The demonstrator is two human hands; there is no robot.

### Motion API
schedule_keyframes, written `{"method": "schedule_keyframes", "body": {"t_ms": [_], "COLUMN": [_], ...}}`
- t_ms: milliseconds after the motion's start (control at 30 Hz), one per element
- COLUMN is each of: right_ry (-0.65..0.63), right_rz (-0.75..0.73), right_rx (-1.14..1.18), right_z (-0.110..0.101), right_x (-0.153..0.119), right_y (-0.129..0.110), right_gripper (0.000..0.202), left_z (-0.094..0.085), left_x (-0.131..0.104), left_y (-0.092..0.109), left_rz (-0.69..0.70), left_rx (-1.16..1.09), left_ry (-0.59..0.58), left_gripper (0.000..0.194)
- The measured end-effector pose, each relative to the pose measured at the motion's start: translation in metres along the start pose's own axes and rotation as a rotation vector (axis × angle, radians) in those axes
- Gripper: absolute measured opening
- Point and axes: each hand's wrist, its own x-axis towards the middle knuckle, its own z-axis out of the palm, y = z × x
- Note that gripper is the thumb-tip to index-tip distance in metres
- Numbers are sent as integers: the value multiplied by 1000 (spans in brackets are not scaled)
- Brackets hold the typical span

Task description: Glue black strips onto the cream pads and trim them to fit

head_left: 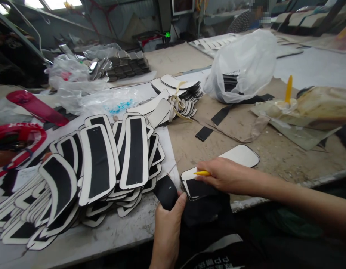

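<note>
Near the table's front edge, my left hand [169, 228] pinches a black strip [166, 191] between thumb and fingers. Closed round a slim yellow tool [202, 173], my right hand [220, 173] rests over a white panel [188, 174] with rounded corners. A black patch [199, 189] covers part of that panel. Another white panel [241, 155] lies just beyond my right hand. To the left, many white panels with black centres [97, 162] overlap in a spread heap. The working end of the yellow tool is hidden by my hand.
A bundle of white panels [178, 84] is tied with a cloth strip. Behind stands a white plastic bag [246, 63] with dark pieces inside. At right, a yellow stick [289, 89] pokes from a smeared plastic container [321, 106]. A co-worker [243, 18] is at the back.
</note>
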Motion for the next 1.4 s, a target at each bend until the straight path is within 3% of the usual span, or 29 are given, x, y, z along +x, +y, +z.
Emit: {"method": "schedule_keyframes", "body": {"t_ms": [133,533,967,1200,1400], "right_ry": [-4,-60,-174,-134,-109], "right_rz": [22,-22,-71,-52,-66], "right_rx": [-216,-279,97,-63,-154], "right_z": [16,22,-5,18,22], "right_x": [21,29,27,41,41], "right_y": [7,9,12,19,19], "right_gripper": [20,21,27,26,28], "left_z": [0,9,5,7,7], "left_x": [5,14,18,16,17], "left_y": [1,9,2,3,2], "left_rz": [-3,10,-31,-50,-43], "left_rx": [102,161,-60,-98,-62], "left_ry": [17,-37,-145,-180,-169], "left_gripper": [31,33,42,49,43]}}
